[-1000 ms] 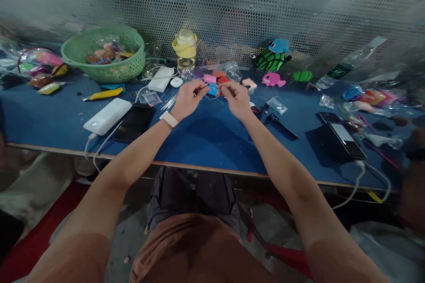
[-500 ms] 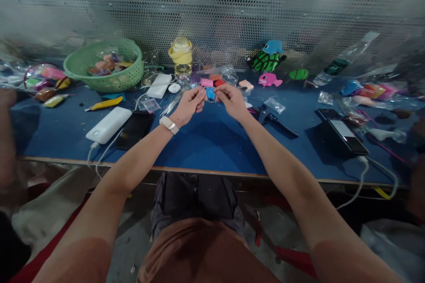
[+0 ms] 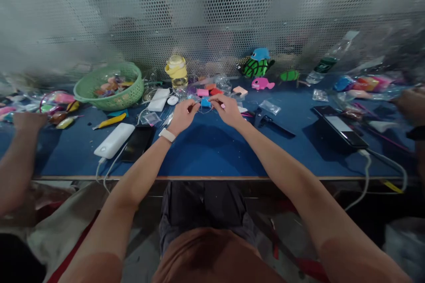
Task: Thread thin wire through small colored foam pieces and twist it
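My left hand (image 3: 183, 114) and my right hand (image 3: 226, 109) meet over the far middle of the blue table (image 3: 212, 150). Between their fingertips they pinch a small clear plastic packet holding a blue piece (image 3: 206, 103). A pale watch band sits on my left wrist. Just behind the hands lie pink (image 3: 202, 92) and red (image 3: 215, 91) pieces in clear wrappers.
A green basket (image 3: 111, 86), yellow-capped bottle (image 3: 177, 71), white power bank (image 3: 113, 139) and black phone (image 3: 138, 141) lie left. Foam turtle (image 3: 255, 67), pink fish (image 3: 262, 83), black tool (image 3: 272, 123) and a charging phone (image 3: 340, 126) lie right. Other people's hands show at both edges.
The view tilted up, so the table sits lower in frame. My hands stay together on the blue packet. Another person's arm has come into view at the left edge.
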Tool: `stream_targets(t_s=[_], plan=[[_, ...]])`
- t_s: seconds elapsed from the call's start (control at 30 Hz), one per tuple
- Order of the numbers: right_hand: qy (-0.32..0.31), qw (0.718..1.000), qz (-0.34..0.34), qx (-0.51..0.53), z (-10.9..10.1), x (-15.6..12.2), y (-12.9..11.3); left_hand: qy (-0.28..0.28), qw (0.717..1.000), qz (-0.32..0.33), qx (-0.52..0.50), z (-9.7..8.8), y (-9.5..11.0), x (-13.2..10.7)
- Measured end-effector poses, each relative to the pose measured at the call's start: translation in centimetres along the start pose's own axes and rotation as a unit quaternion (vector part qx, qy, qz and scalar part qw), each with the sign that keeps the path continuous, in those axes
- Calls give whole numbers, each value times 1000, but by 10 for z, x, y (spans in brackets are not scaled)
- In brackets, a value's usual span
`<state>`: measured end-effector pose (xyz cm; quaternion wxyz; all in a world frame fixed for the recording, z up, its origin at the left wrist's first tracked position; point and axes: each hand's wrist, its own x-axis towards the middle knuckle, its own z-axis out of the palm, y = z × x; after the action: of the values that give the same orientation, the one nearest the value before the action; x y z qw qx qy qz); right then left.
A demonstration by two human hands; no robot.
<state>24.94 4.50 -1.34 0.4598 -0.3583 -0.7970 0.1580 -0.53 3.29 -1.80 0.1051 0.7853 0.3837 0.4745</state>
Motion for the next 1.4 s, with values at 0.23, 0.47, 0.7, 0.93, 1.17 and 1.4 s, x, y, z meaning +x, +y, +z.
stream_targets(t_s=[0.23,0.47,0.7,0.93,1.17,1.4], plan=[[4,1000,-30,2,3,2,2,-2,997,-30,-77,4,11,-3],[-11,1000,-13,-1,-1,4,-5,-41,965,-127,-227,10,13,-1],[-89,992,58,72,-4,6,-3,12,998,-58,31,-1,4,-3],[-140,973,98,155,-5,10,13,5,996,-51,70,-1,-1,-1],[-142,954,138,225,-5,9,16,-3,996,-65,65,2,-3,0],[-164,953,124,221,-13,9,13,-71,990,-110,-57,-3,-13,2]])
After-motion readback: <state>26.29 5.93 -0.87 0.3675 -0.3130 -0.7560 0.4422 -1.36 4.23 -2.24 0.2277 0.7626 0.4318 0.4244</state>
